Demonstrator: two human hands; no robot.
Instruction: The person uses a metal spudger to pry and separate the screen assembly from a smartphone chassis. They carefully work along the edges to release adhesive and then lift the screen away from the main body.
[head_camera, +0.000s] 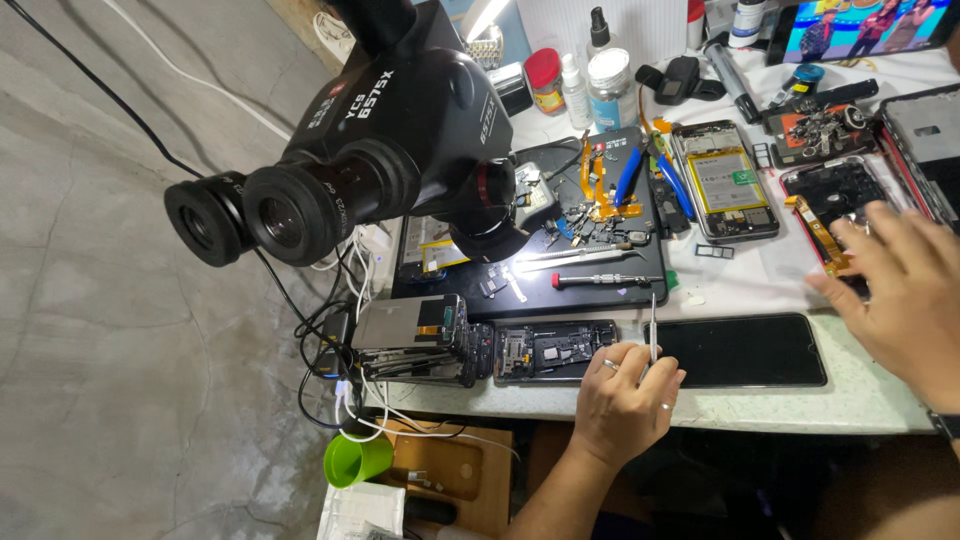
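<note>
The big black stereo microscope (400, 130) fills the upper left, far above and to the left of the left hand (625, 405), its eyepieces jutting out over the floor. Beneath it, up from that hand, lies the dark work mat (600, 290) strewn with small screws, orange flex cables, a screwdriver and tweezers.

The work looks partway through: an opened phone (555, 350), back cover off and boards bare, lies just left of the left hand, and a stack of stripped phone frames (415, 340) sits further left. Just right of that hand a black phone screen (745, 350) lies whole and face up.

The left hand is closed in a pinch on thin metal tweezers (653, 330), held upright above the fingers. The right hand (900, 290) is spread open, fingers splayed, touching an orange flex cable (825, 235) on another opened phone (835, 195).

Bottles, a yellow-battery phone and loose parts crowd the table behind both hands.
</note>
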